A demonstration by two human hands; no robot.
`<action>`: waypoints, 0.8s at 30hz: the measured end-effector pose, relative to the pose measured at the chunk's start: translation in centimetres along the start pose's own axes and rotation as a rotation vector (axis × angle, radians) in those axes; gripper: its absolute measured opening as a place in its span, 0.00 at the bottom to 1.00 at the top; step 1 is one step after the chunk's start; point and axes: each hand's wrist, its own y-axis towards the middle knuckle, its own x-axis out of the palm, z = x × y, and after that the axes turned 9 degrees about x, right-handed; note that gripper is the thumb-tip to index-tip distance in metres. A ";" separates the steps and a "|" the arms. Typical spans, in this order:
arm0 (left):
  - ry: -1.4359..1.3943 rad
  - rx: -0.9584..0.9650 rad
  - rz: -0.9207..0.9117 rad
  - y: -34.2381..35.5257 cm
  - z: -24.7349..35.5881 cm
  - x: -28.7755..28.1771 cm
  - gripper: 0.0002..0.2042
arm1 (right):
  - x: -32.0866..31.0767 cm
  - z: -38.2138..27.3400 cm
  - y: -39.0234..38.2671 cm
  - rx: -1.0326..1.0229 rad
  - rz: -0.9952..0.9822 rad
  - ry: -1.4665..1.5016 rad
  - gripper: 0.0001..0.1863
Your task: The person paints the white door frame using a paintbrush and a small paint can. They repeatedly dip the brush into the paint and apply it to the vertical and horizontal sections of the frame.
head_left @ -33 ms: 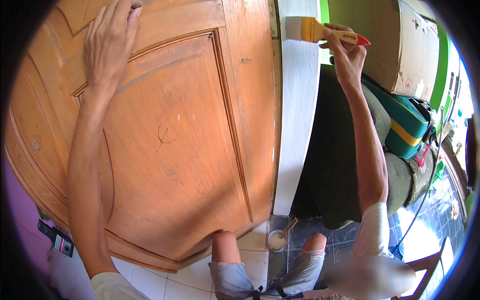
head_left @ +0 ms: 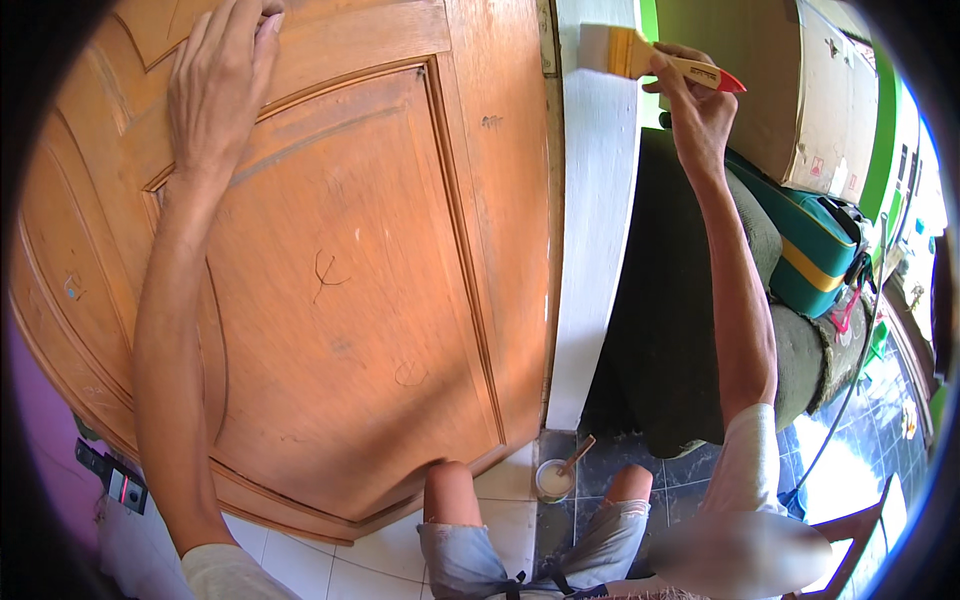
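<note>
My left hand (head_left: 218,100) rests with its fingers stretched and slightly bent on the orange-brown panelled wooden door (head_left: 340,270), near the top of the view. My right hand (head_left: 690,100) grips a wide paintbrush (head_left: 700,72) with a wooden, red-tipped handle. Its pale bristles are over the upper part of a white-painted door-frame post (head_left: 590,250) beside the door; whether they touch it is hard to tell. A cup of white paint (head_left: 552,480) with a wooden stick in it stands on the dark floor tiles at the post's foot, between my knees.
Right of the post are a dark grey-green sofa (head_left: 660,300), a large cardboard box (head_left: 835,100), a teal bag with a yellow band (head_left: 805,270), a thin cord and a wooden frame at lower right. A small dark device (head_left: 125,485) lies at lower left by a purple wall.
My right hand and the brush have shifted slightly up and to the right along the post. My left hand stays in place.
</note>
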 end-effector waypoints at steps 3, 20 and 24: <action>0.015 0.024 0.018 0.3 -0.5 0.1 0.07 | 0.6 -0.7 0.9 -0.244 0.036 -0.047 0.17; 0.000 0.021 0.096 2.3 0.6 -1.8 0.02 | 0.1 -5.3 -4.5 -0.709 -0.579 -0.721 0.09; 0.007 0.016 0.099 2.0 1.2 -1.0 0.03 | 0.3 -5.5 -0.7 -0.337 -0.593 -0.670 0.11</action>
